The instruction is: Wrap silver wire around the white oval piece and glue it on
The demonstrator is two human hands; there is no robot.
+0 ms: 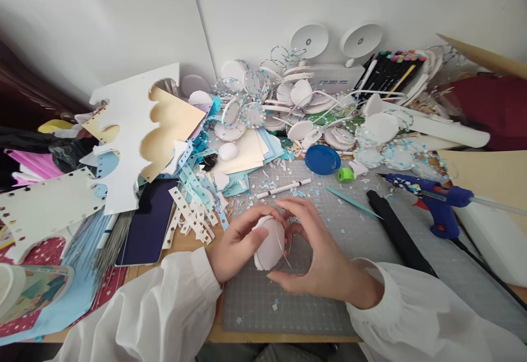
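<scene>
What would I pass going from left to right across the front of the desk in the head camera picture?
Dark blue pad → punched paper strips → left hand → white paper disc, held by both hands → right hand → black bar → blue glue gun.
</scene>
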